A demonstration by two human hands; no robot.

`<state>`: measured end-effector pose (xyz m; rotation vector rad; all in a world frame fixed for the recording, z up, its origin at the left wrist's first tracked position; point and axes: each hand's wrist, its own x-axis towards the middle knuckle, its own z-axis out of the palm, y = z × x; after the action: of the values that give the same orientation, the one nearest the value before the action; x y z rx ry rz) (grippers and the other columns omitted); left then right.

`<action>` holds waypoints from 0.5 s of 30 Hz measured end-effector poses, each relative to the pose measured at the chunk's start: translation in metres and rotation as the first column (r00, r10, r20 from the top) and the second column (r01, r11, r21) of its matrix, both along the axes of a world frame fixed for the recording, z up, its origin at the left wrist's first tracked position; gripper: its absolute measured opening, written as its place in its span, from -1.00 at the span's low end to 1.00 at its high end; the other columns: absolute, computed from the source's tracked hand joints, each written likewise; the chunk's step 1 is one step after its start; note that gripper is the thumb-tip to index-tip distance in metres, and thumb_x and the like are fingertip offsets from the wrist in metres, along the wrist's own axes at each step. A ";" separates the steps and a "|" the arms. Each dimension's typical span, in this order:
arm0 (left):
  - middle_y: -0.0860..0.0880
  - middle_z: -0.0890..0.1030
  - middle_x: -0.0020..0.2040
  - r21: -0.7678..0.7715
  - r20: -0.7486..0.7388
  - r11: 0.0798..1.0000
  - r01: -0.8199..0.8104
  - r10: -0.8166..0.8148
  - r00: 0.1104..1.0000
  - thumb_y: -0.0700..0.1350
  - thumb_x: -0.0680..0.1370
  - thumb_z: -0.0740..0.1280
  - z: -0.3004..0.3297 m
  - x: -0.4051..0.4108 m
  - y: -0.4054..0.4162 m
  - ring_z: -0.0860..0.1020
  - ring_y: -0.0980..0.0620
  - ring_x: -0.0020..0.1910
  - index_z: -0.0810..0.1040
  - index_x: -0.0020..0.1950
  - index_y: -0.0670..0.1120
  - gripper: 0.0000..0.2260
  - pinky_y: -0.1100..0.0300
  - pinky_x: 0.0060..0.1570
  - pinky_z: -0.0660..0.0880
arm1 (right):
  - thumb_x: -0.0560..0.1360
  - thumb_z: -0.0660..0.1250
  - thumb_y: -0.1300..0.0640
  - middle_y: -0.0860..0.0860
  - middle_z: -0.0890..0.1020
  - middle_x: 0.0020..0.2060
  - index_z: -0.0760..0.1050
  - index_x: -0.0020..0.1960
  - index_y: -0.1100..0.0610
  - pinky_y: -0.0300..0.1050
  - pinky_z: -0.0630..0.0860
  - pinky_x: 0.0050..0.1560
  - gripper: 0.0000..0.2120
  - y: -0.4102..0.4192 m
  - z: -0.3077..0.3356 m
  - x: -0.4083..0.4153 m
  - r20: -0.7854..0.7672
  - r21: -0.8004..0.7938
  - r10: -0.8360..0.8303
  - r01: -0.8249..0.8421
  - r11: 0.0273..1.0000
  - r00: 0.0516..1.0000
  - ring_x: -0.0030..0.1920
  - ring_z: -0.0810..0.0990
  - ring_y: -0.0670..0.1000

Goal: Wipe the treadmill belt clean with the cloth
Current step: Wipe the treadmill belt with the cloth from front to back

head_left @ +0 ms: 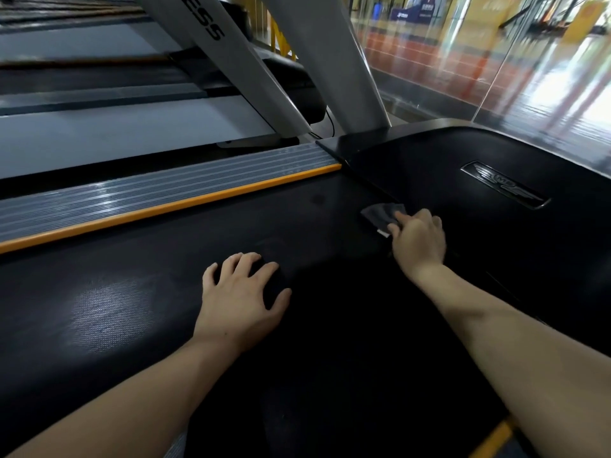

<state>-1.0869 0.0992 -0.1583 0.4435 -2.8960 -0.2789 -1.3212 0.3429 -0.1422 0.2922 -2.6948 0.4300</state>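
The black treadmill belt fills the middle of the view. My left hand rests flat on it with fingers spread. Farther up, at the belt's front end, my right hand presses a dark grey cloth down onto the belt, fingers curled over its near edge. The cloth lies just below the black motor cover, and most of it shows beyond my fingers.
A grey ribbed side rail with an orange strip borders the belt on the left. Two white uprights rise from the front. A neighbouring treadmill lies farther left. A glass wall stands beyond the motor cover.
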 end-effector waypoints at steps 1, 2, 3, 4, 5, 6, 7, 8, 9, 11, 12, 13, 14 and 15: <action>0.11 0.31 0.50 0.002 0.007 1.000 0.000 0.000 1.000 0.42 0.53 -0.04 0.000 0.000 0.000 0.13 0.01 0.56 0.36 0.46 0.24 -0.43 -0.16 0.55 0.00 | 0.58 0.29 -0.03 0.19 0.54 0.11 0.55 0.32 0.07 0.08 0.45 0.15 -0.64 -0.005 0.000 0.010 0.015 -0.003 0.000 0.000 1.000 1.000 0.11 0.46 0.27; 0.11 0.31 0.50 0.005 0.008 1.000 -0.002 0.002 1.000 0.42 0.53 -0.04 0.000 0.001 0.000 0.12 0.01 0.56 0.36 0.46 0.24 -0.43 -0.16 0.55 -0.01 | 0.57 0.30 -0.04 0.19 0.55 0.09 0.57 0.30 0.06 0.07 0.46 0.14 -0.64 -0.012 0.003 0.025 0.034 -0.009 0.026 -0.026 1.000 0.999 0.08 0.47 0.26; 0.11 0.31 0.50 0.007 0.010 1.000 -0.001 0.001 1.000 0.42 0.53 -0.03 0.001 0.002 0.000 0.12 0.01 0.56 0.36 0.46 0.24 -0.42 -0.16 0.55 -0.01 | 0.55 0.32 -0.04 0.19 0.56 0.05 0.60 0.26 0.05 0.06 0.49 0.08 -0.67 -0.021 0.004 0.045 0.029 -0.002 0.074 -0.074 0.997 0.997 0.03 0.49 0.26; 0.11 0.31 0.50 0.008 0.012 1.000 0.004 -0.004 1.000 0.43 0.53 -0.03 0.002 0.002 0.000 0.12 0.01 0.56 0.36 0.46 0.23 -0.42 -0.16 0.55 -0.01 | 0.52 0.34 -0.04 0.18 0.56 -0.02 0.62 0.20 0.02 0.05 0.52 -0.01 -0.70 -0.031 0.002 0.065 0.003 0.029 0.140 -0.140 0.990 0.990 -0.04 0.50 0.25; 0.11 0.32 0.50 0.006 0.010 1.000 0.010 -0.010 1.000 0.43 0.53 -0.03 0.002 0.002 0.000 0.12 0.02 0.57 0.37 0.46 0.23 -0.42 -0.16 0.55 0.00 | 0.51 0.36 -0.05 0.15 0.56 -0.07 0.63 0.17 0.00 0.04 0.52 -0.07 -0.72 -0.040 -0.001 0.087 -0.013 0.062 0.219 -0.218 0.974 0.976 -0.09 0.51 0.22; 0.12 0.33 0.49 0.002 0.006 1.000 0.016 -0.016 1.000 0.43 0.53 -0.03 0.002 0.002 0.000 0.12 0.02 0.57 0.38 0.46 0.23 -0.41 -0.15 0.55 0.01 | 0.51 0.36 -0.05 0.11 0.55 -0.09 0.61 0.18 -0.03 0.04 0.52 -0.08 -0.73 -0.046 -0.003 0.106 -0.002 0.067 0.299 -0.298 0.952 0.954 -0.09 0.50 0.18; 0.12 0.34 0.49 0.001 0.000 1.000 0.023 -0.023 1.000 0.42 0.53 -0.04 0.002 0.002 0.000 0.13 0.04 0.57 0.39 0.46 0.23 -0.41 -0.13 0.54 0.02 | 0.52 0.35 -0.06 0.07 0.55 -0.08 0.59 0.21 -0.05 0.03 0.51 -0.08 -0.71 -0.047 -0.002 0.118 0.001 0.058 0.370 -0.369 0.928 0.929 -0.07 0.49 0.15; 0.13 0.34 0.49 0.003 -0.004 1.000 0.028 -0.028 1.000 0.42 0.53 -0.04 0.002 0.001 -0.001 0.13 0.05 0.57 0.40 0.46 0.22 -0.40 -0.12 0.54 0.03 | 0.52 0.35 -0.07 0.06 0.55 -0.08 0.59 0.21 -0.05 0.02 0.52 -0.09 -0.71 -0.046 -0.002 0.117 -0.008 0.065 0.423 -0.422 0.904 0.906 -0.06 0.50 0.14; 0.13 0.35 0.49 0.004 -0.009 1.000 0.030 -0.030 0.999 0.42 0.54 -0.04 0.002 0.001 -0.002 0.14 0.05 0.57 0.41 0.46 0.22 -0.40 -0.11 0.54 0.04 | 0.52 0.35 -0.08 0.07 0.56 -0.09 0.59 0.19 -0.05 0.02 0.53 -0.12 -0.72 -0.042 0.000 0.108 -0.021 0.090 0.440 -0.436 0.895 0.898 -0.07 0.51 0.15; 0.14 0.35 0.49 0.001 -0.018 1.000 0.031 -0.031 0.999 0.42 0.54 -0.04 0.001 0.001 -0.003 0.14 0.06 0.57 0.42 0.46 0.21 -0.40 -0.10 0.54 0.04 | 0.52 0.32 -0.08 0.11 0.58 -0.09 0.60 0.19 -0.02 0.05 0.54 -0.11 -0.71 -0.029 0.002 0.067 -0.059 0.148 0.360 -0.348 0.926 0.931 -0.05 0.53 0.21; 0.14 0.35 0.48 0.000 -0.020 1.000 0.031 -0.031 0.999 0.42 0.55 -0.04 0.000 0.001 -0.003 0.14 0.07 0.57 0.42 0.46 0.21 -0.41 -0.10 0.54 0.04 | 0.54 0.29 -0.09 0.12 0.57 -0.06 0.59 0.21 -0.02 0.06 0.51 -0.04 -0.70 -0.019 0.006 0.044 -0.050 0.169 0.267 -0.255 0.952 0.962 0.00 0.52 0.22; 0.14 0.35 0.48 0.001 -0.022 1.000 0.030 -0.030 0.999 0.41 0.55 -0.04 -0.001 0.001 -0.003 0.14 0.07 0.57 0.42 0.46 0.21 -0.41 -0.09 0.54 0.04 | 0.56 0.27 -0.09 0.12 0.57 -0.02 0.58 0.23 0.00 0.07 0.47 0.03 -0.68 -0.009 0.008 0.024 -0.034 0.175 0.172 -0.163 0.971 0.985 0.05 0.50 0.22; 0.15 0.35 0.48 0.005 -0.025 1.000 0.029 -0.029 0.999 0.41 0.55 -0.04 -0.001 0.001 -0.003 0.14 0.07 0.57 0.42 0.46 0.21 -0.41 -0.09 0.54 0.03 | 0.57 0.26 -0.08 0.12 0.56 0.01 0.57 0.24 0.03 0.06 0.44 0.07 -0.67 -0.002 0.008 0.011 -0.014 0.160 0.099 -0.095 0.983 0.995 0.09 0.48 0.21; 0.15 0.35 0.48 0.008 -0.026 1.000 0.028 -0.028 0.999 0.41 0.55 -0.04 -0.002 0.001 -0.003 0.14 0.07 0.57 0.41 0.46 0.21 -0.41 -0.09 0.55 0.02 | 0.58 0.25 -0.07 0.13 0.55 0.03 0.57 0.25 0.06 0.05 0.43 0.09 -0.67 0.000 0.007 0.007 -0.008 0.129 0.058 -0.057 0.990 0.998 0.12 0.47 0.20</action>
<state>-1.0857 0.0962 -0.1599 0.3980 -2.8792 -0.2991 -1.3141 0.3426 -0.1349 0.4083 -2.7128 0.2705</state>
